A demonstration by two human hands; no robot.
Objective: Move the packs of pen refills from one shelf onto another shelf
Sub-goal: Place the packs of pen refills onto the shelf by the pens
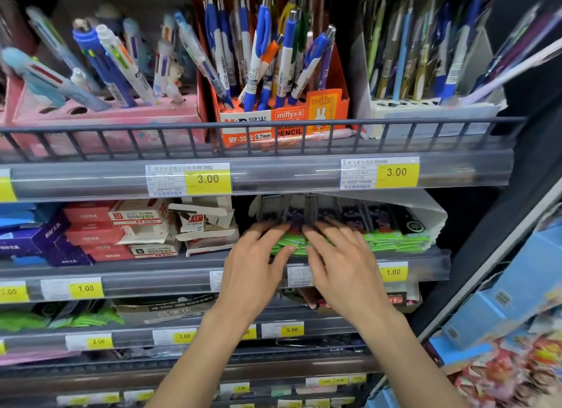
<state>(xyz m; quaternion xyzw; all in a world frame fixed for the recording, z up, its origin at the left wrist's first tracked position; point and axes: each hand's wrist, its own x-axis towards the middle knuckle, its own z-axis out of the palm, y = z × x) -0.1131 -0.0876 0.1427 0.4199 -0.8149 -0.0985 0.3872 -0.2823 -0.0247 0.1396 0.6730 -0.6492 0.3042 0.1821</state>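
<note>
The packs of pen refills (pixel 392 240), green at the bottom and dark above, stand in a row inside a torn white carton (pixel 438 219) on the second shelf (pixel 431 264), just right of frame centre. Both hands are at the left end of that row. The left hand (pixel 254 261) reaches in from 6 o'clock, fingers extended and slightly spread, fingertips lying on the green lower edges of the packs; no curl around any pack is visible. The right hand (pixel 343 264) sits just beside it at 3 o'clock, fingers likewise extended onto the packs, thumb hanging below the shelf edge. Whether either hand actually pinches a pack cannot be told; motion blur obscures the fingertips.

At 9 o'clock from the hands, on the same shelf, lie red, white and purple boxes (pixel 121 228). Yellow price tags (pixel 393 272) run along the shelf fronts. At 12 o'clock, on the upper shelf behind a wire rail (pixel 152 131), stand an orange mechanical pencil box (pixel 282 121), a pink pen holder (pixel 106 115) at 10 o'clock, and a white pen holder (pixel 425 109) at 2 o'clock. Blue packaging (pixel 501 292) occupies 4 o'clock.
</note>
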